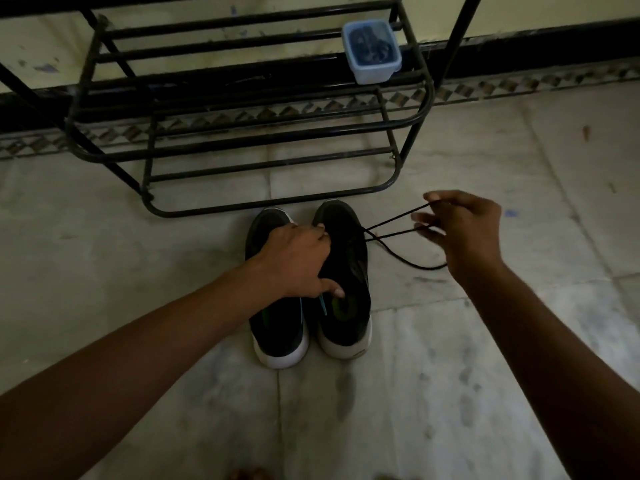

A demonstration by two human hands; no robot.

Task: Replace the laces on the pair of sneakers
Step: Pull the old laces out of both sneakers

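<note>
Unlacing is the step in hand, by the look of it, on the black white-soled sneaker (pixel 346 268) at 3 o'clock of the pair. The left hand (pixel 294 261) grips it, fingers curled over the tongue and thumb at the collar, pinning it to the pale tiled floor (pixel 485 341). At 2 o'clock of that shoe, the right hand (pixel 464 230) pinches the thin black lace (pixel 394 219), two strands taut, other fingers splayed. Next up, probably a steady pull through the eyelets. The twin sneaker (pixel 277 334) sits at 9 o'clock, half under the wrist. The eyelets are lost in the dark. The contents of the blue plastic tub (pixel 372 51) on the black metal rack (pixel 277 201) at 12 o'clock can't be made out.
</note>
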